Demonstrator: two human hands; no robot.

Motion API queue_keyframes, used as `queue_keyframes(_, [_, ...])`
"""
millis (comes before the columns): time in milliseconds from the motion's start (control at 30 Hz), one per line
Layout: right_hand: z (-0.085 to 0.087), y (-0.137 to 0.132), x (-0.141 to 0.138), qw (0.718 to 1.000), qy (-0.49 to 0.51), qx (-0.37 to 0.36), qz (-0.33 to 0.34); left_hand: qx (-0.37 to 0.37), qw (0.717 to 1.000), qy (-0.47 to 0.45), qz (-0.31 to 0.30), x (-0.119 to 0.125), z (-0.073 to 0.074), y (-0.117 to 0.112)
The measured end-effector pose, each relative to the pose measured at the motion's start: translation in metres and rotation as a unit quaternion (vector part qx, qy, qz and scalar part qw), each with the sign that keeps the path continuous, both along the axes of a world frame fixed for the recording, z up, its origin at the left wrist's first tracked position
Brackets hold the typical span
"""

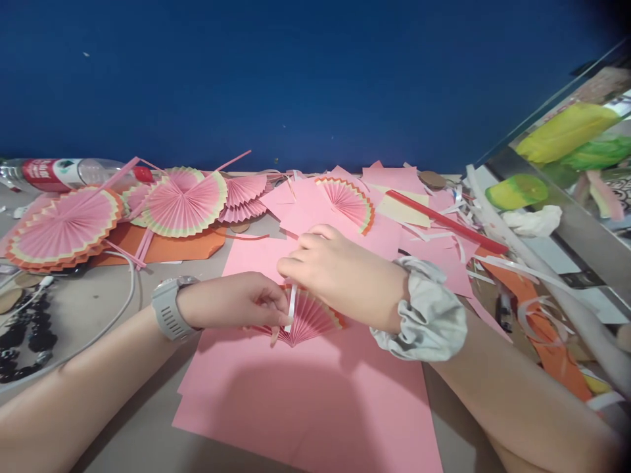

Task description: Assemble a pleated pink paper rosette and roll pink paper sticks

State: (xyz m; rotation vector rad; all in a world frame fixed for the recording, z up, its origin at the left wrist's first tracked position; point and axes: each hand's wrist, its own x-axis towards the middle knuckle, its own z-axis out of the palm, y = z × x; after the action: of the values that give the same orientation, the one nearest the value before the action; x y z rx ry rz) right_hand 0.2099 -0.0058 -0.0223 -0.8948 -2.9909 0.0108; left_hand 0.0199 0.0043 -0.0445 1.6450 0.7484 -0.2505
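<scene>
My left hand (pixel 236 302), with a grey watch on its wrist, pinches the left side of a small pleated pink paper fan (pixel 310 320) that rests on a large pink sheet (pixel 315 394). My right hand (pixel 340 272), a grey scrunchie on the wrist, is curled over the fan's top. Its fingers pinch a thin white strip (pixel 292 307) that hangs down across the fan's pleats. Both hands are closed.
Finished round pink fans (pixel 64 226) with striped rims lie at the left on orange paper (pixel 167 246). A plastic bottle (pixel 64 172) lies behind them. A half fan (pixel 348 200), a red stick (pixel 444 220), paper scraps and a white cable (pixel 125 295) surround the pink sheets.
</scene>
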Motion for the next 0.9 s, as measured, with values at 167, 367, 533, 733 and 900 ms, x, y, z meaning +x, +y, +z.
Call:
queue_keyframes(167, [0.001,-0.004,-0.007,1.000,-0.012,0.011,-0.005,-0.032,0.999,0.018,0.011,0.001,0.002,0.000])
queue_keyframes(367, [0.002,-0.007,-0.009,1.000,-0.028,0.002,-0.010,-0.055,0.998,0.032,0.003,0.001,0.003,-0.003])
queue_keyframes(533, [-0.005,-0.008,-0.011,1.000,-0.004,0.026,0.001,-0.063,0.997,0.038,0.012,0.000,0.005,-0.005])
queue_keyframes(733, [-0.008,-0.008,-0.013,1.000,-0.001,0.028,0.006,-0.066,0.997,0.038,-0.002,0.000,0.006,-0.005])
queue_keyframes(900, [-0.010,-0.008,-0.015,0.999,-0.004,0.041,0.001,-0.082,0.996,0.042,-0.008,0.003,0.004,-0.006])
